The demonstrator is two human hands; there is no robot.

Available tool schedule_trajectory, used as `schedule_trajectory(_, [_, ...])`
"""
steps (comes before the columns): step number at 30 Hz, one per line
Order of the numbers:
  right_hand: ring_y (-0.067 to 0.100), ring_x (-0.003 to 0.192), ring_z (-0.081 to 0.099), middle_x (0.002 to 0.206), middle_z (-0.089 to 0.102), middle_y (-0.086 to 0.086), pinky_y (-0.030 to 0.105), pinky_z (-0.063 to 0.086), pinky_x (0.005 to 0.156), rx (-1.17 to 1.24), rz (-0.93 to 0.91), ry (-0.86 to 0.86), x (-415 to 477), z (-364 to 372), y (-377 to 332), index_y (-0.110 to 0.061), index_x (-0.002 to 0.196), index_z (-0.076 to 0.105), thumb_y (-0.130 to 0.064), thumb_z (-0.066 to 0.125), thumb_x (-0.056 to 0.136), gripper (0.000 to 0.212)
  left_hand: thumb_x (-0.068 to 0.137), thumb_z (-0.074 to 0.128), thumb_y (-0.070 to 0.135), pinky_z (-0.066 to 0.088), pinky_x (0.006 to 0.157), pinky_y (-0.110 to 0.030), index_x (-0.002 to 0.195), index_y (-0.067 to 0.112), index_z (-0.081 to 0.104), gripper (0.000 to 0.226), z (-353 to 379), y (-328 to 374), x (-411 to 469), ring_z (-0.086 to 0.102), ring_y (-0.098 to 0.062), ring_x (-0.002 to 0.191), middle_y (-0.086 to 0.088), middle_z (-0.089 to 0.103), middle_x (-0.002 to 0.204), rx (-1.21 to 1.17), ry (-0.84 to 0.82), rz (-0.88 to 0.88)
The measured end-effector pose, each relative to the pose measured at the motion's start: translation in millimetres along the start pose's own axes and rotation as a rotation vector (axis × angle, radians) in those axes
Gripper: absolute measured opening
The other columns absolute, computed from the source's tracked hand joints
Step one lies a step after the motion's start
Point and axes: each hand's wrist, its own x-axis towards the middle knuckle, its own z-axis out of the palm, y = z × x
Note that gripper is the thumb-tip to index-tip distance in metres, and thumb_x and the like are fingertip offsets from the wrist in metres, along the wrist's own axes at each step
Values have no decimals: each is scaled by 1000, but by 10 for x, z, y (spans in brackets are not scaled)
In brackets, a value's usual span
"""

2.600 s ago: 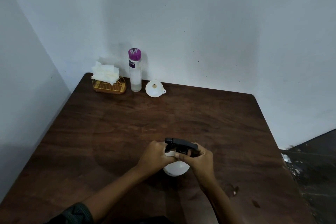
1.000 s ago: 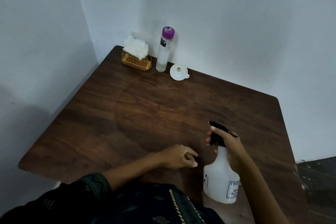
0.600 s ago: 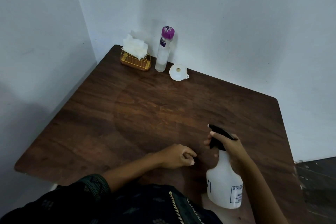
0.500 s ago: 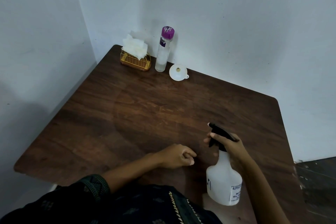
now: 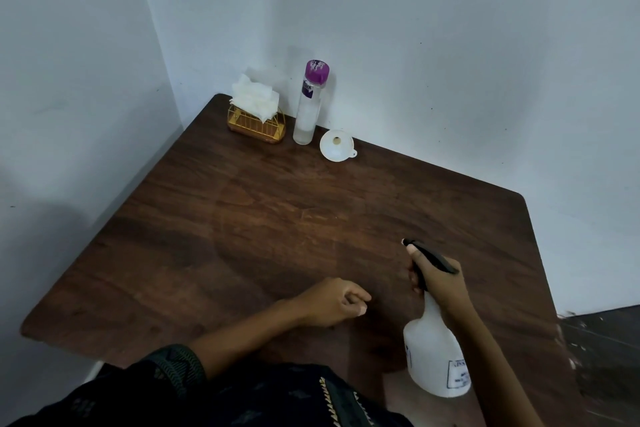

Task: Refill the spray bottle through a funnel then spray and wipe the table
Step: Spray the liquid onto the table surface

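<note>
1. Right up close, the right hand (image 5: 438,282) is wrapped around the neck of the one spray bottle (image 5: 434,359), fingers curled over the trigger under the black spray head (image 5: 431,256), whose nozzle points toward the far left.
2. That bottle is white and translucent, with a wide rounded base narrowing to a slim neck. It sits at the near right of the table, tilted slightly; whether its base touches the wood I can't tell. A small blue-outlined label (image 5: 458,374) sits low on its side, the print too small to read.
3. Just left of it, the left hand (image 5: 334,302) rests on the dark wooden table (image 5: 242,239), loosely curled into a fist with nothing in it. A dark patterned sleeve (image 5: 175,367) covers the upper arm.
4. The middle of the tabletop shows bare wood grain.
5. Over at the far corner by the wall, three things stand in a row. One white funnel (image 5: 336,145) stands wide mouth down, spout up, with a small tab on its rim.
6. Just left of it stands one tall clear bottle (image 5: 307,111) with a purple cap (image 5: 317,70) and a purple label, lettering unreadable.
7. Furthest left, one gold wire holder (image 5: 255,125) holds a bunch of white tissues (image 5: 254,100).
</note>
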Motion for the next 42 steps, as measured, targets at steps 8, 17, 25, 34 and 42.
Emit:
schedule_trajectory(8, [24,67,59,71,64,15,31,48,63,13,-39,71,47,-150,82,-4,79,64,-13,59,90,15,92,56,25,50,96,-32,125,18,59,33,-36,-27,27,62,-9,106,-2,65,120,-5,109,-24])
schedule_trajectory(17, [23,73,65,80,72,11,32,52,64,38,-71,33,60,-251,121,-12,90,67,-11,58,90,9,82,65,46,-1,116,-56,151,18,9,93,-364,-216,40,0,-32,146,-11,-2,159,919,221,-364])
schedule_trajectory(25, [21,51,51,56,59,8,29,42,49,84,45,125,167,-214,101,-1,82,64,-25,63,87,25,76,65,58,-14,109,-61,151,18,5,103,-469,-439,-29,8,-30,146,-11,-1,159,1097,145,-448])
schedule_trajectory(34, [22,64,66,78,69,20,25,48,48,92,36,-70,68,-197,-23,4,91,66,-36,52,92,43,75,65,59,-13,110,-60,150,18,8,104,-471,-443,-16,11,-31,145,-11,3,159,1115,169,-423])
schedule_trajectory(42, [25,58,59,71,63,16,29,41,45,159,34,-236,-47,-28,-82,-3,96,68,-42,49,91,44,87,62,41,17,116,-47,129,23,53,47,-577,-138,43,49,-16,126,1,58,130,189,395,-213])
